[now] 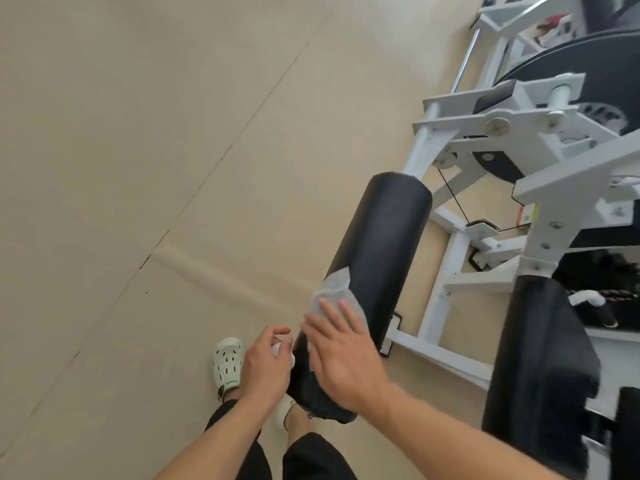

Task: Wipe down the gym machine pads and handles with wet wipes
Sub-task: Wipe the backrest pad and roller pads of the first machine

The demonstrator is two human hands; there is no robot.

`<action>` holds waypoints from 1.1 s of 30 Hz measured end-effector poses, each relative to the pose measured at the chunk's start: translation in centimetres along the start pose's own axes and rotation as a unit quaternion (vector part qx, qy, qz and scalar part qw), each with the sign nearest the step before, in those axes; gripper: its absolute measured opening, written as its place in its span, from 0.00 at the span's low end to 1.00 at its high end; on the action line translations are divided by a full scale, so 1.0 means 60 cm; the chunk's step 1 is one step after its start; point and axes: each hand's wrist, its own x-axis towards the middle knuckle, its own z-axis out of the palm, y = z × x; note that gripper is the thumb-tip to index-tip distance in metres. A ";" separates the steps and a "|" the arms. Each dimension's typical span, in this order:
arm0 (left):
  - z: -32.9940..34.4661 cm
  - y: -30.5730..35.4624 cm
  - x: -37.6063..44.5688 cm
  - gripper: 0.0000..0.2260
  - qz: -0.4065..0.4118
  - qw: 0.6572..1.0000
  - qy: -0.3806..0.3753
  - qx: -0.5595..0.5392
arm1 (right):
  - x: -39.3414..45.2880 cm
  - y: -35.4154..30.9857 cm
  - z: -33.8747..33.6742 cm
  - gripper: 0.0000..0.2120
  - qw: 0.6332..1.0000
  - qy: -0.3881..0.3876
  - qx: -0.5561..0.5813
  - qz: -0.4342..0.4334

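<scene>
The right hand (341,355) lies flat on a long black roller pad (374,271), fingers straight and spread, pressing a wet wipe (334,292) onto the pad's near half. The wipe sticks out past the fingertips. The right arm reaches in from the bottom corner. The left hand (266,362) is just beside the pad's near end, its grip curled around something small and white. A second black pad (540,358) sits to the right on the white machine frame (450,271). Below is a pale green shoe (227,362) on the tan floor (138,168).
</scene>
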 end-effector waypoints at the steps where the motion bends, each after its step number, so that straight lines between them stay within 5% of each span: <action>1: -0.009 0.002 -0.002 0.05 -0.002 1.000 -0.002 -0.005 | -0.039 -0.035 0.017 0.21 1.000 -0.015 0.007 0.001; 5: -0.040 0.021 -0.014 0.06 -0.007 0.999 -0.045 -0.002 | -0.069 -0.073 0.036 0.22 0.999 -0.024 -0.006 0.044; 10: -0.042 0.059 0.003 0.12 -0.001 0.992 -0.117 0.046 | 0.049 0.052 -0.017 0.26 0.980 0.038 0.032 0.193; 16: -0.007 0.093 0.008 0.50 0.022 0.968 -0.204 0.148 | 0.188 0.196 -0.083 0.27 0.962 0.051 0.051 0.265; 22: 0.007 0.096 -0.007 0.51 0.056 0.969 -0.134 0.201 | 0.194 0.213 -0.090 0.27 0.958 0.048 0.101 0.262; 27: 0.028 0.111 -0.020 0.53 0.083 0.960 -0.107 0.244 | 0.244 0.295 -0.142 0.29 0.902 0.071 0.210 0.369; 33: 0.029 0.114 -0.021 0.51 0.064 0.954 -0.128 0.263 | 0.130 0.144 -0.060 0.33 0.921 0.086 0.221 0.310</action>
